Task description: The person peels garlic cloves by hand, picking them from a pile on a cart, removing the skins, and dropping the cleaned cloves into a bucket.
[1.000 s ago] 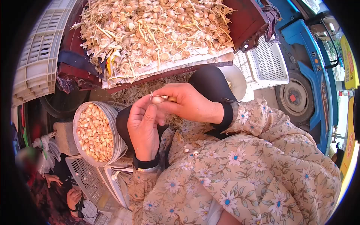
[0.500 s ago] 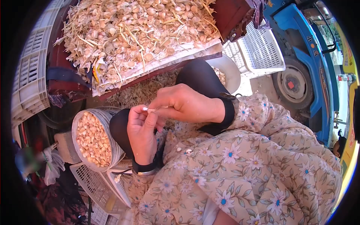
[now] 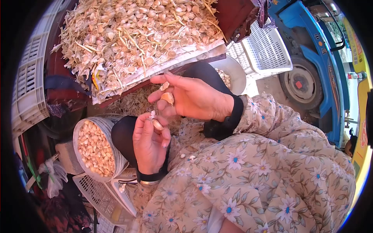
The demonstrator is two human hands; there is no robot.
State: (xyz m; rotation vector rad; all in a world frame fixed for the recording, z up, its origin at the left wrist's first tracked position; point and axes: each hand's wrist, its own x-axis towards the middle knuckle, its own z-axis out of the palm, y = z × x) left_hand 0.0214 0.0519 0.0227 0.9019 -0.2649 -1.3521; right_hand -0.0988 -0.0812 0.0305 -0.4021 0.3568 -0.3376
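garlic piece: the piece (image 3: 157, 124) sits in the left hand (image 3: 150, 144), between thumb and curled fingers, small white bit at its top end. Just below the right hand's fingers, not touching them.
left hand: mostly closed, palm side up, pinching that piece.
clove: the single clove (image 3: 168, 98) lies against the inner side of the right hand's (image 3: 194, 97) fingers; small fragment (image 3: 164, 86) right by it.
right hand: part open, fingers loosely spread, not clamped. Above and right of the left hand.
white bits: two small ones (image 3: 187, 157) on the floral garment (image 3: 248, 171), right of and below the left hand.
bucket: full of peeled-looking cloves (image 3: 95, 148), left of the left hand, well apart. Bucket rim (image 3: 75, 153) tilted.
heap: garlic and dry husks (image 3: 143, 37) on the worktop, beyond both hands.
basin: metal-looking basin (image 3: 237, 75), beyond the right wrist, some cloves inside.
basket: white basket (image 3: 268, 48), farther out past the basin.
vehicle: blue (image 3: 330, 83), far right of both hands.
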